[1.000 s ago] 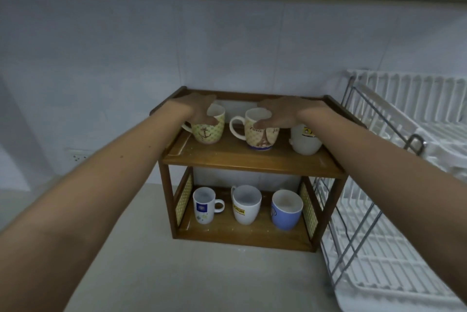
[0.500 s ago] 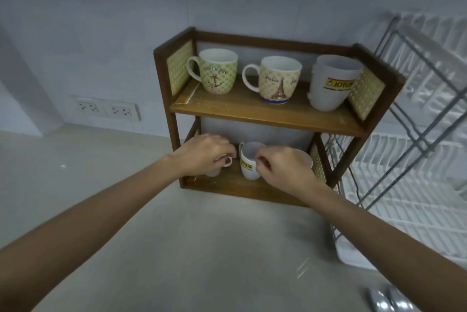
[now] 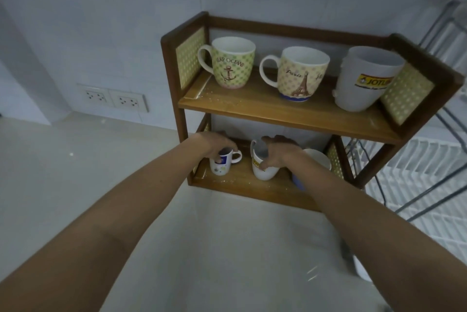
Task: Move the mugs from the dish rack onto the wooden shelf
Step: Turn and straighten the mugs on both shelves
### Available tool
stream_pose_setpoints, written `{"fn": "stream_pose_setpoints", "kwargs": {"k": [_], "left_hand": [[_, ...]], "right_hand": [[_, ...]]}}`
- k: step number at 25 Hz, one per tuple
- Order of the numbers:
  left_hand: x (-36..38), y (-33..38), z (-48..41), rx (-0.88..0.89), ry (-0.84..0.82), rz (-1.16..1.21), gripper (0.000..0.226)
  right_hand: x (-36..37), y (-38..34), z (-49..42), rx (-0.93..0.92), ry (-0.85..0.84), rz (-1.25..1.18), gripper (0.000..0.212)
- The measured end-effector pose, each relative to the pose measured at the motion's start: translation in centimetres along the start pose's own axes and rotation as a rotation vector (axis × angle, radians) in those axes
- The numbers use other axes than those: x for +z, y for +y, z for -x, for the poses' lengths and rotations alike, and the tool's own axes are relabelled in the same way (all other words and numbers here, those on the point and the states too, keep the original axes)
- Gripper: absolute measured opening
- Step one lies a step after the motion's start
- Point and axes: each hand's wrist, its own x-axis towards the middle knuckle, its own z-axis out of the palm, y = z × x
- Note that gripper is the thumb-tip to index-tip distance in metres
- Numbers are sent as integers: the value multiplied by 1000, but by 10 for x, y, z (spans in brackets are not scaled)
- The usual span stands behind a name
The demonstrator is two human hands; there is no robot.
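The two-tier wooden shelf [image 3: 283,114] stands on the counter against the wall. Its top tier carries a green anchor mug [image 3: 231,65], a Paris tower mug [image 3: 300,75] and a white logo mug [image 3: 364,79]. On the bottom tier my left hand [image 3: 214,145] grips the rim of a small white mug [image 3: 222,162] with a blue label. My right hand [image 3: 278,152] holds a white mug [image 3: 262,167] with a yellow label, tilted. A blue mug [image 3: 316,162] sits behind my right wrist, mostly hidden.
The white dish rack [image 3: 429,185] with its grey wire frame stands right of the shelf, close against it. Two wall sockets [image 3: 112,98] sit left of the shelf. Pale counter [image 3: 101,172] stretches out to the left and front.
My hands dropped from the top-tier mugs to the bottom tier and closed on the two left mugs there. The camera tilted down and moved closer.
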Motion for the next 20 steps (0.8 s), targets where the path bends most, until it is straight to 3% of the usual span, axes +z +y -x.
{"fn": "stream_pose_setpoints", "kwargs": {"k": [2,5,10,13,20], "left_hand": [[0,5,-4,-89,-3,-48,49],[-3,7,-6,-243,-22,-26,62],[-22,3,1,-51,-230,-81,85],[-20,1,0,-59,-147,-83,75],[-5,19,-25,-274,60,66,68]], "right_hand": [[-3,5,1,-39,1,-32,90],[-4,14,3,-113,-38,-60,92],[-3,14,-1,-36,-35,-66,76],[-3,12,-2,-55,-43,-59,78],[-4,15,0,-92,-85,5,85]]}}
